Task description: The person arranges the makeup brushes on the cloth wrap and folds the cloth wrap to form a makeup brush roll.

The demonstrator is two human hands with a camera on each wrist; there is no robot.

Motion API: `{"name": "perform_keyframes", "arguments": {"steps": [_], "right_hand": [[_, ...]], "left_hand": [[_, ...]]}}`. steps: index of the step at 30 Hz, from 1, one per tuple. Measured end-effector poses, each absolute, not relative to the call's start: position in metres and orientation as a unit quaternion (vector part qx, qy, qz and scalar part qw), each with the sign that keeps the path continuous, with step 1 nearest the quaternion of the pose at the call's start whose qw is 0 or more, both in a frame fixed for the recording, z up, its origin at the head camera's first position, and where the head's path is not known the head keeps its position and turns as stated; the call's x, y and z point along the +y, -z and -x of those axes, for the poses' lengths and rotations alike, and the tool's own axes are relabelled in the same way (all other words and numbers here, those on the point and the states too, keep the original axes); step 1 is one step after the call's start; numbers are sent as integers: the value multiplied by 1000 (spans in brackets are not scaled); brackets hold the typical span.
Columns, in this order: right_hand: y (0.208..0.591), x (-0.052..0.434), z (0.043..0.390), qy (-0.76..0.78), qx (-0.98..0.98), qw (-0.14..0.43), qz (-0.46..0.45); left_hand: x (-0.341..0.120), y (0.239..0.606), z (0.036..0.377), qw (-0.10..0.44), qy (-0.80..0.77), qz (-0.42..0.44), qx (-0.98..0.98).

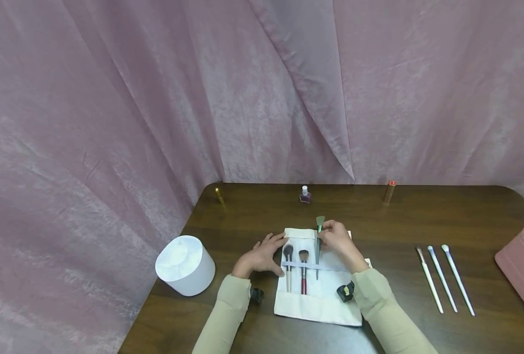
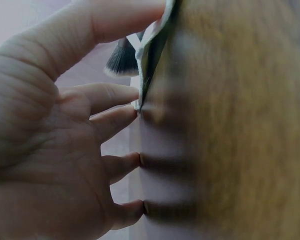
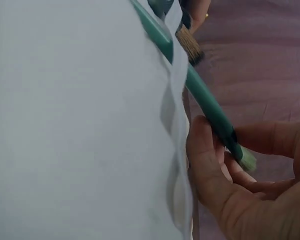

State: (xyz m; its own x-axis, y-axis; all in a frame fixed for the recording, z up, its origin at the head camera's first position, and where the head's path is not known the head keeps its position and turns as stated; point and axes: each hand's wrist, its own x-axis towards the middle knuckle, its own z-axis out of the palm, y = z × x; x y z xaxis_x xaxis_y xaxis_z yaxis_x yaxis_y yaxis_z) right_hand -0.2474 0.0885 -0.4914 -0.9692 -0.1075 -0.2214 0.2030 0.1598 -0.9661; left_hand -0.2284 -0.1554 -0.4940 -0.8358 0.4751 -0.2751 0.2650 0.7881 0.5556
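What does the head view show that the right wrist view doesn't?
Only the head view: left hand resting on the white brush roll, three loose brushes, white tub. Only the right wrist view: fingers pinching the green brush close up, near its bristles. Both: right hand holding the green brush under the strap.

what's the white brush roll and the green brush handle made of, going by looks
The white brush roll looks like matte woven cloth, perhaps canvas: it creases, and its top edge folds over. The green brush handle, pinched by the right hand, looks like smooth painted wood or plastic with a slight sheen; which one cannot be told.
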Motion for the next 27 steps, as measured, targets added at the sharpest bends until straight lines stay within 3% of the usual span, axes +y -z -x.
{"name": "perform_keyframes", "arguments": {"steps": [27], "right_hand": [[486,90,233,643,747,151,-76]], "left_hand": [[-153,492,229,208,-249,-190,927]]}}
